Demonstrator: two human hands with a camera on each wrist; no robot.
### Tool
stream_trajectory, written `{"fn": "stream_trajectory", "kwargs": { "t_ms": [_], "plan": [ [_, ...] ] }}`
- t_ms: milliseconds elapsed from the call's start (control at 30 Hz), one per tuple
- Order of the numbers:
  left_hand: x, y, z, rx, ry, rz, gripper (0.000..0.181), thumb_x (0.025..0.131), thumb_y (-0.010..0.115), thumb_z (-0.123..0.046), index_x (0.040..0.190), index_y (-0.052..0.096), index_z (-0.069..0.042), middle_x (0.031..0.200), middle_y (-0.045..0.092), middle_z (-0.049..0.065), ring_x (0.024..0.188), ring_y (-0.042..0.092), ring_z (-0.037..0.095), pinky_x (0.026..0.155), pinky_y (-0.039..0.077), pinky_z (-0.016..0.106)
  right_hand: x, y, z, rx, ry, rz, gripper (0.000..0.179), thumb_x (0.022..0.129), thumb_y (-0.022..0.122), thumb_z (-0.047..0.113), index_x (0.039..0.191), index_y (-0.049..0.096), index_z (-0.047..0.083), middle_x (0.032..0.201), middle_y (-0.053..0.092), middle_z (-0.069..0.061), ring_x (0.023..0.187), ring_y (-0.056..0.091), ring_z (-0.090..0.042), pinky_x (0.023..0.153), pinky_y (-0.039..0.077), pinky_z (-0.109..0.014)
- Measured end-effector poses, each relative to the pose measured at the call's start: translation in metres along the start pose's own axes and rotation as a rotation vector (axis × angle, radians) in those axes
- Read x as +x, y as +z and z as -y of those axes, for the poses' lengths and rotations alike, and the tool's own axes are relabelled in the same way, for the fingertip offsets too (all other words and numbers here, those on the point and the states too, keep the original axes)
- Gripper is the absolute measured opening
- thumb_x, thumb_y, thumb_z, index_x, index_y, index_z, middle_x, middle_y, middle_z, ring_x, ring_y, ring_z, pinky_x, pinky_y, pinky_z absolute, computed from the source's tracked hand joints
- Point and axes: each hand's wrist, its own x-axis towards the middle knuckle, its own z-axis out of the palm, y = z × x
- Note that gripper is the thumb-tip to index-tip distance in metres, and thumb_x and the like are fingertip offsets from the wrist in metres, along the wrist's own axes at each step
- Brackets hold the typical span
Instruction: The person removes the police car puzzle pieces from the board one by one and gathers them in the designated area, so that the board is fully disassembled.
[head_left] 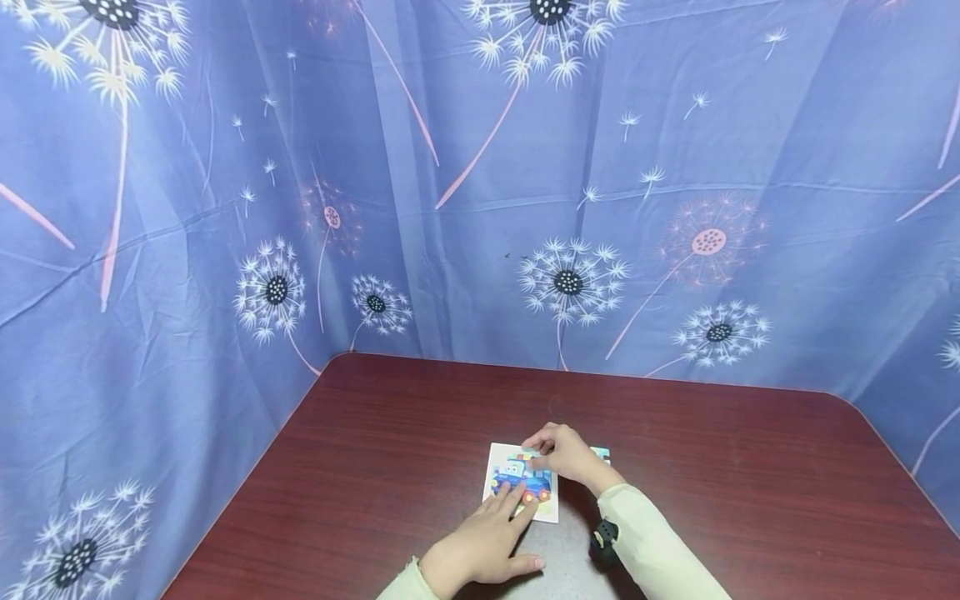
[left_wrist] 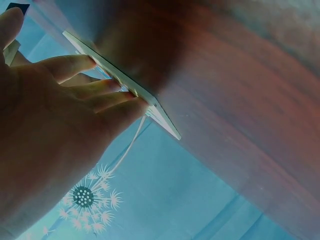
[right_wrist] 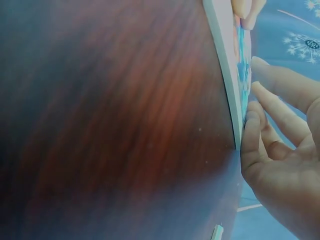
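Worktop (head_left: 360,467): dark red-brown, wood-grained, far corners rounded, pale sheen beside board. Blue curtain (head_left: 465,275) along far and left sides, creased, printed with white and pink dandelions. Picture board (head_left: 517,473), blue vehicle on it, lies on worktop under 2 hands. Left hand (head_left: 487,537) rests on lower part, fingers spread; right hand (head_left: 566,454) at upper right, fingers bent, cannot tell whether pinching anything. 1 colourful item (head_left: 602,454) partly hidden behind right wrist.
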Motion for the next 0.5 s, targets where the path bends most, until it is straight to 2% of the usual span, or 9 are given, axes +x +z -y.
{"fn": "stream_trajectory", "kwargs": {
  "t_ms": [200,500],
  "plan": [
    [-0.0001,-0.0002,0.0000,0.004,0.004,-0.001,0.073,0.091,0.051,-0.061,0.147,0.041,-0.015,0.154,0.030,0.014,0.141,0.028,0.034,0.110,0.032,0.042,-0.0005,0.0014,0.0009,-0.009,0.010,-0.006,0.019,0.077,0.079,0.004,0.095,0.074,0.004,0.090,0.061,-0.005,0.082,0.058,-0.020,0.071,0.052,-0.031],
    [0.0006,0.0007,0.0004,0.015,0.011,-0.003,0.074,0.091,0.050,-0.061,0.147,0.040,-0.015,0.154,0.030,0.014,0.141,0.028,0.033,0.111,0.032,0.042,0.0006,0.0044,-0.0002,-0.042,0.033,-0.024,0.021,0.073,0.083,0.005,0.091,0.072,0.007,0.088,0.059,-0.002,0.083,0.057,-0.018,0.072,0.051,-0.032]
  ]
}}
